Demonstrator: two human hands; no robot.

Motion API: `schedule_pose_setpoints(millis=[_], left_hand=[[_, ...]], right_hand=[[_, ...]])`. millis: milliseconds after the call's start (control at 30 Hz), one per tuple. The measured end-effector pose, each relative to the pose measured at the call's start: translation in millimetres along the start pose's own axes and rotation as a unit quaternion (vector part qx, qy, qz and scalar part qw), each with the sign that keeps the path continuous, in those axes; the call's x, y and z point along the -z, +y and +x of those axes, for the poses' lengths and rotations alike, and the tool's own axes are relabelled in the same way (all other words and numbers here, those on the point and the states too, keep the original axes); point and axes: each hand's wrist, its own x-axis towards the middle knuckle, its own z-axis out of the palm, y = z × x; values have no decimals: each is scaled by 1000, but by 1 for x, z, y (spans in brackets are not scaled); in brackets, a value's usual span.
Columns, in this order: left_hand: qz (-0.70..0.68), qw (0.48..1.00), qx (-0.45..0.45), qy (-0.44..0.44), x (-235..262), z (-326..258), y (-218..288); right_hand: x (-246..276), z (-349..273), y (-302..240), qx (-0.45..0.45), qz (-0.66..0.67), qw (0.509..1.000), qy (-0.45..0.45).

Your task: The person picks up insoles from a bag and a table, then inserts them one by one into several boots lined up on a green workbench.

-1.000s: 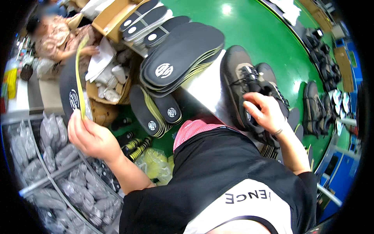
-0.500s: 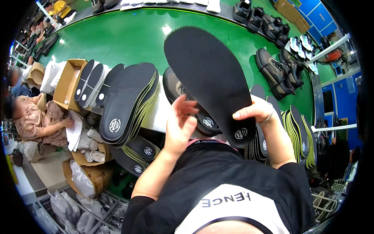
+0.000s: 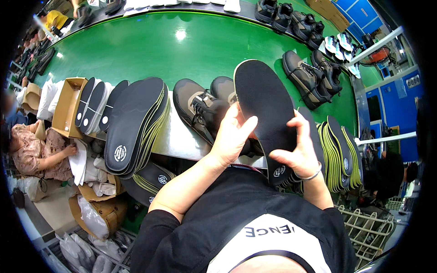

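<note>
The left hand (image 3: 234, 136) pinches the left edge of a large black fabric-faced insole with a thin pale rim (image 3: 264, 91), its thumb against the margin of the near face. The right hand (image 3: 298, 152) grips the other edge lower down, thumb lying on the near face and fingers curled at the right side, with a wide gap between them.

The insole is held up between the two hands. Its long axis runs away from the wearer and slightly left, the broad rounded end farthest, the narrow end by the wearer's waist. The nearest brown-and-black laced shoe (image 3: 193, 109) stands on a shiny metal worktop (image 3: 170, 132), left of the insole and beyond the left hand, which is the closer hand. A matching shoe (image 3: 223, 88) stands just beside it, partly behind the insole.

Farther left is a fanned stack of black insoles with yellow-green edges (image 3: 136, 118); to the right of the right hand, a similar row (image 3: 332, 150) stands on edge.

The insole's far face and the fingertips behind it are hidden. The second shoe's opening is covered, and the insole's exact tilt is hard to tell.
</note>
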Motion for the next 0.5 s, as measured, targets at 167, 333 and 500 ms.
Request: schedule_pose_setpoints(millis=[167,333,500], left_hand=[[-1,996,76,-44,5,4,8],[-55,993,106,-21,17,15,8],[-13,992,123,-10,10,16,13]], right_hand=[[-21,0,0,-19,-140,990,27],[-19,-2,5,-23,-153,988,24],[-19,-5,7,-27,-135,990,25]])
